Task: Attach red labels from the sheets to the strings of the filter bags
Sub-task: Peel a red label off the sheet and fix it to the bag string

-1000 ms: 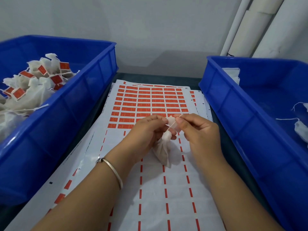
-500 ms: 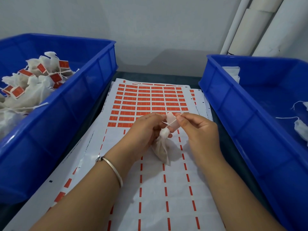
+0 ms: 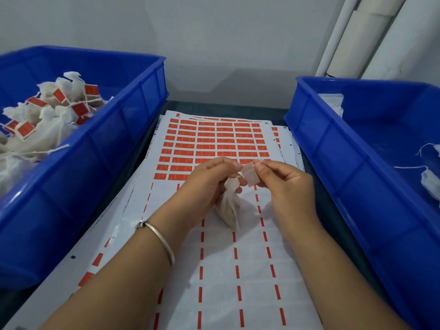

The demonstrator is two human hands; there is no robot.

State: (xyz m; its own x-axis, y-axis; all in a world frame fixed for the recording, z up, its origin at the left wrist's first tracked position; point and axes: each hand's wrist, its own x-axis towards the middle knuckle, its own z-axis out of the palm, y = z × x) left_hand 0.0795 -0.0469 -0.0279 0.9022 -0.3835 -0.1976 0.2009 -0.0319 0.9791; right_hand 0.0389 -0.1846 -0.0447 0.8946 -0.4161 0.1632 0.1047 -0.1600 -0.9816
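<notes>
A small white filter bag (image 3: 229,208) hangs between my hands over the label sheet (image 3: 214,144). My left hand (image 3: 207,184) pinches the bag's gathered top. My right hand (image 3: 283,184) pinches a peeled label (image 3: 250,175) by its right edge; the label's pale back faces me and it lies against the bag's string. The string itself is mostly hidden by my fingertips. The sheet holds rows of red labels at its far half; the near half shows only red dashes where labels have been peeled.
A blue bin (image 3: 107,148) on the left holds several filter bags with red labels (image 3: 57,108). A blue bin (image 3: 333,158) on the right holds a few unlabelled bags with loose strings (image 3: 428,179). White tubes (image 3: 357,36) lean at the back right.
The label has come round from edge-on to flat, its pale back now showing between my fingertips. Both hands stayed over the sheet, and the bag still hangs from my left hand.
</notes>
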